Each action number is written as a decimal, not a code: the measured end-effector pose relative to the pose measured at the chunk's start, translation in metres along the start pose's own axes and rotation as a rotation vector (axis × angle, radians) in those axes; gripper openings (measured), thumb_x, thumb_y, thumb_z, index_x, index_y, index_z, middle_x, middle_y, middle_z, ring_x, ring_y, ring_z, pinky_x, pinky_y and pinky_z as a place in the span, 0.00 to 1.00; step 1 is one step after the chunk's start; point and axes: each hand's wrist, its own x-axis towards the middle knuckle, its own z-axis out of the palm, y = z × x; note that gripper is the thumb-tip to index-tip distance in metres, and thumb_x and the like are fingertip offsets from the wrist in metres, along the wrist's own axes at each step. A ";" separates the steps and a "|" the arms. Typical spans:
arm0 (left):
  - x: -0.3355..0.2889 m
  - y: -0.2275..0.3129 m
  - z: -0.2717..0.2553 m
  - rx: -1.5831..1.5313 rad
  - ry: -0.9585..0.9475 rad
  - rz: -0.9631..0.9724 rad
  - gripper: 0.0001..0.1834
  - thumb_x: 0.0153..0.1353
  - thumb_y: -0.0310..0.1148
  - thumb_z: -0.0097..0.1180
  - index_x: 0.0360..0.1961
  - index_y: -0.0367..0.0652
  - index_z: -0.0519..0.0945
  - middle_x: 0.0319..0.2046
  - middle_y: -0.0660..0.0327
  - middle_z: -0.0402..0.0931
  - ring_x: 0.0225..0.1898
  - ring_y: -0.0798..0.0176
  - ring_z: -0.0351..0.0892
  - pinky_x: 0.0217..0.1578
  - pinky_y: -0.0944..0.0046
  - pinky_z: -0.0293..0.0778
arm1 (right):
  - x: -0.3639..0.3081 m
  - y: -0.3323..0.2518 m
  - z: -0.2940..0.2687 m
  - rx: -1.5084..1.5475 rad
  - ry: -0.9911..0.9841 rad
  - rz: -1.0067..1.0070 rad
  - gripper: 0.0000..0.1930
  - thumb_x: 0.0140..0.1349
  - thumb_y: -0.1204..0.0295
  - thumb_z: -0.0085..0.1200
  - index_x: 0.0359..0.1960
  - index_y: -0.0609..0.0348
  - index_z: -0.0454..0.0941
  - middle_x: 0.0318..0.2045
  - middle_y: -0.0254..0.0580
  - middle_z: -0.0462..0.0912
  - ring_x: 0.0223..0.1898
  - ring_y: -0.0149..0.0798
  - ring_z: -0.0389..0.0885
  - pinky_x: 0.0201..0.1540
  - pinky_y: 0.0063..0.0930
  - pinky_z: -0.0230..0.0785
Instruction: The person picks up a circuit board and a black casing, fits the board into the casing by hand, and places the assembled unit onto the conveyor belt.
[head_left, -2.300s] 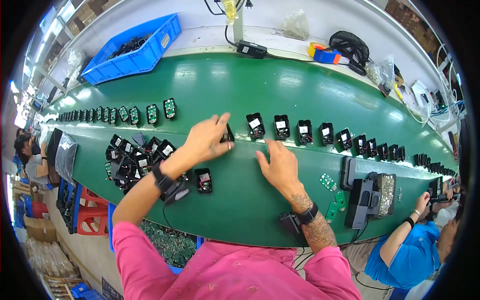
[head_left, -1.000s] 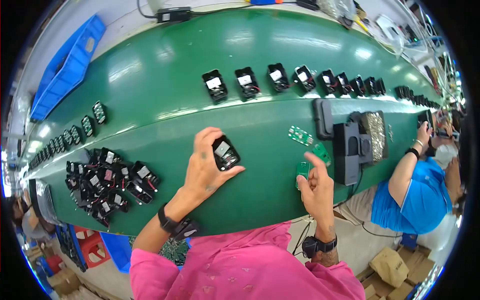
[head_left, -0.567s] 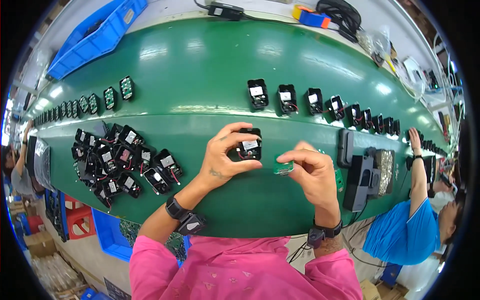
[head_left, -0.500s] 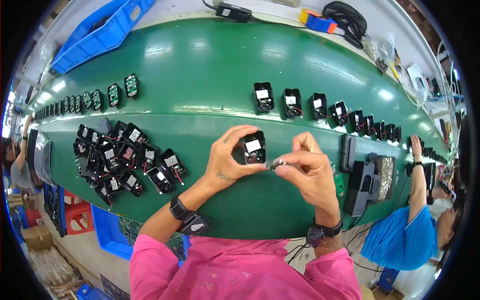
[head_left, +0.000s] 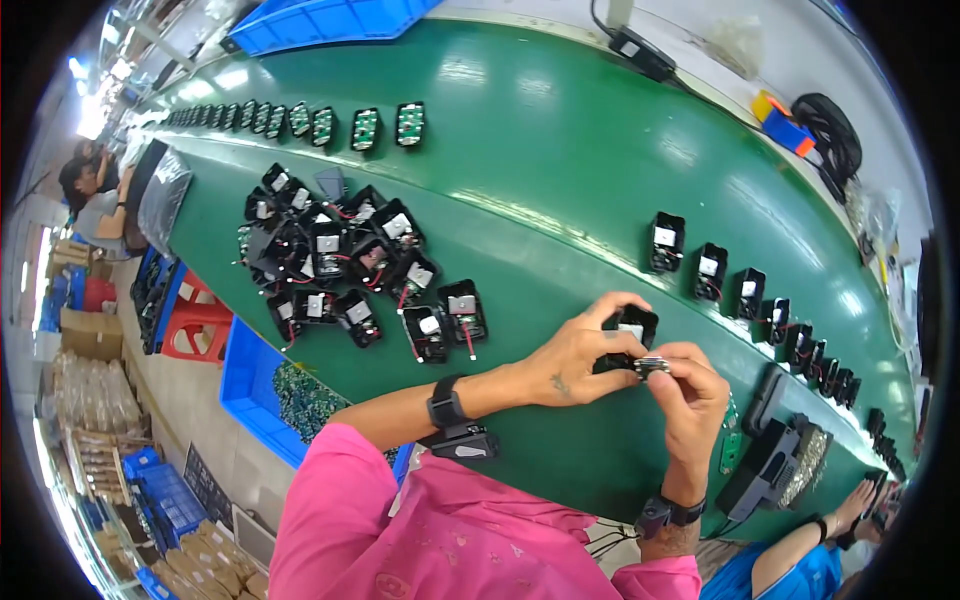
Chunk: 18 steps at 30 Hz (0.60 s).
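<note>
My left hand [head_left: 580, 362] is wrapped round a small black plastic housing [head_left: 645, 322], its open side up and a white block showing inside. In the fingertips of my right hand [head_left: 692, 402] is a small circuit board [head_left: 653, 367], pinched at the housing's near edge. My left fingertips reach close to that board; whether they also grip it I cannot tell. Left of my hands lies a heap of similar black housings [head_left: 328, 242] with white blocks and red wires. One housing [head_left: 463, 312] at its right edge has a red lead trailing out.
A row of black housings [head_left: 667, 242] runs along the right; another, with green boards [head_left: 410, 124], is at far left. A blue bin [head_left: 330, 25] stands at the back. Green boards [head_left: 732, 450] and a black device [head_left: 760, 468] lie right. A co-worker's hands [head_left: 855, 505] are beyond.
The view has swung left, so the table contents appear farther right. My hands stay together with the housing and the board, and the board is now turned differently in my right fingertips.
</note>
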 end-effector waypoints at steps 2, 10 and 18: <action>-0.002 0.000 0.004 -0.121 -0.019 -0.090 0.11 0.53 0.28 0.68 0.38 0.42 0.83 0.59 0.47 0.66 0.54 0.45 0.74 0.53 0.53 0.71 | -0.004 0.004 -0.006 -0.074 0.084 -0.037 0.03 0.60 0.83 0.59 0.35 0.71 0.82 0.37 0.43 0.82 0.38 0.32 0.78 0.38 0.22 0.70; -0.004 0.002 -0.004 -0.246 -0.044 -0.308 0.05 0.55 0.27 0.68 0.33 0.39 0.86 0.62 0.51 0.63 0.59 0.54 0.69 0.58 0.56 0.68 | 0.002 0.009 0.004 0.017 0.207 -0.013 0.08 0.69 0.74 0.53 0.42 0.68 0.79 0.35 0.43 0.81 0.30 0.30 0.79 0.30 0.19 0.69; -0.003 0.005 0.001 -0.227 0.004 -0.279 0.05 0.59 0.28 0.64 0.36 0.41 0.87 0.61 0.50 0.61 0.57 0.54 0.70 0.56 0.57 0.70 | 0.005 0.001 -0.015 0.431 -0.019 0.354 0.20 0.73 0.70 0.49 0.62 0.69 0.70 0.30 0.42 0.81 0.21 0.29 0.79 0.22 0.19 0.73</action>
